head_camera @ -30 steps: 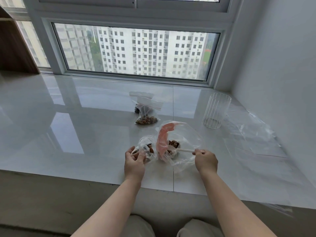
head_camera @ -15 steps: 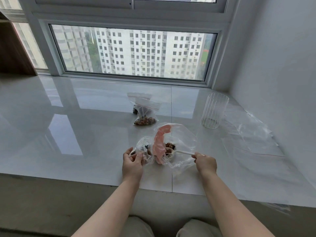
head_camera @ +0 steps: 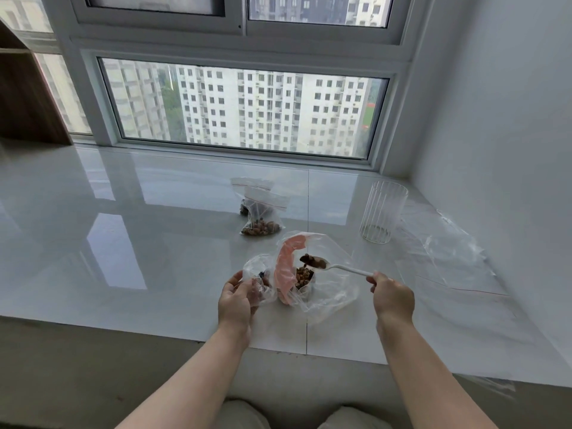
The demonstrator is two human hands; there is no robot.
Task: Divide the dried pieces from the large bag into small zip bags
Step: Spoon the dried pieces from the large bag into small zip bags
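Large clear bag (head_camera: 328, 283): lies open on the glossy white window ledge (head_camera: 154, 243), pink strip (head_camera: 286, 270) along its mouth, brown dried pieces (head_camera: 302, 275) heaped inside.
White plastic spoon (head_camera: 337, 267): loaded with dried pieces, bowl raised above the large bag; handle end pinched by the right hand (head_camera: 393, 297).
Small zip bag (head_camera: 258, 278): just left of the large bag, gripped at its mouth by the left hand (head_camera: 236, 301), a few dark pieces inside.
Filled zip bags (head_camera: 261, 212): two, farther back toward the window.
Ribbed clear glass (head_camera: 383, 212): upright, right rear.
Loose plastic sheet (head_camera: 448, 252): flat beside the wall.
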